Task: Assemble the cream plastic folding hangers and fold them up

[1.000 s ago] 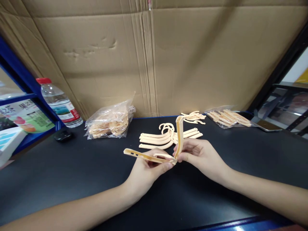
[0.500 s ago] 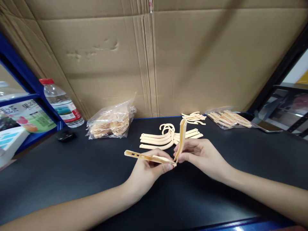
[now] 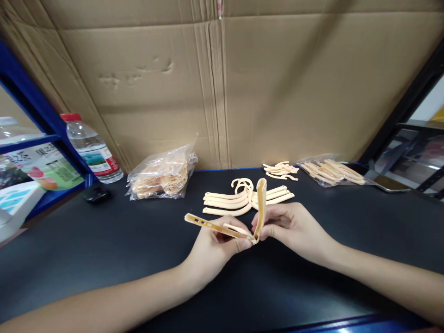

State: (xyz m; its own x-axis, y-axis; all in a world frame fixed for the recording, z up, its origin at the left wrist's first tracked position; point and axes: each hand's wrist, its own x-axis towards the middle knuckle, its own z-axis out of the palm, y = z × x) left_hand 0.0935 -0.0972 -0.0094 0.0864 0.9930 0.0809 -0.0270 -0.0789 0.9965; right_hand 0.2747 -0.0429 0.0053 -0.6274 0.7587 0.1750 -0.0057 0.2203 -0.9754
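Observation:
My left hand [image 3: 218,249] is closed on a cream plastic hanger arm [image 3: 204,223] with small slots near its outer end. A slim curved piece, apparently the hook [image 3: 237,229], lies along that arm, partly behind my fingers. Pinched in my right hand [image 3: 287,229] is a second hanger arm [image 3: 261,203], standing nearly upright with its hollow side towards me. The two arms meet at their inner ends between my fingertips; the joint itself is too small to make out. Just behind my hands lie several assembled folding hangers [image 3: 227,202], stacked with their hooks overlapping.
Loose hooks [image 3: 280,170] lie at the back, beside a clear bag of hanger arms [image 3: 333,171] and a phone [image 3: 390,182]. At left are another bag of cream parts [image 3: 161,178], a black mouse [image 3: 97,194] and a water bottle [image 3: 95,152]. Cardboard [image 3: 294,83] walls the back.
The upright arm in my right hand has tilted slightly left, and the slotted arm in my left hand slopes a little more. The whole view has shifted slightly.

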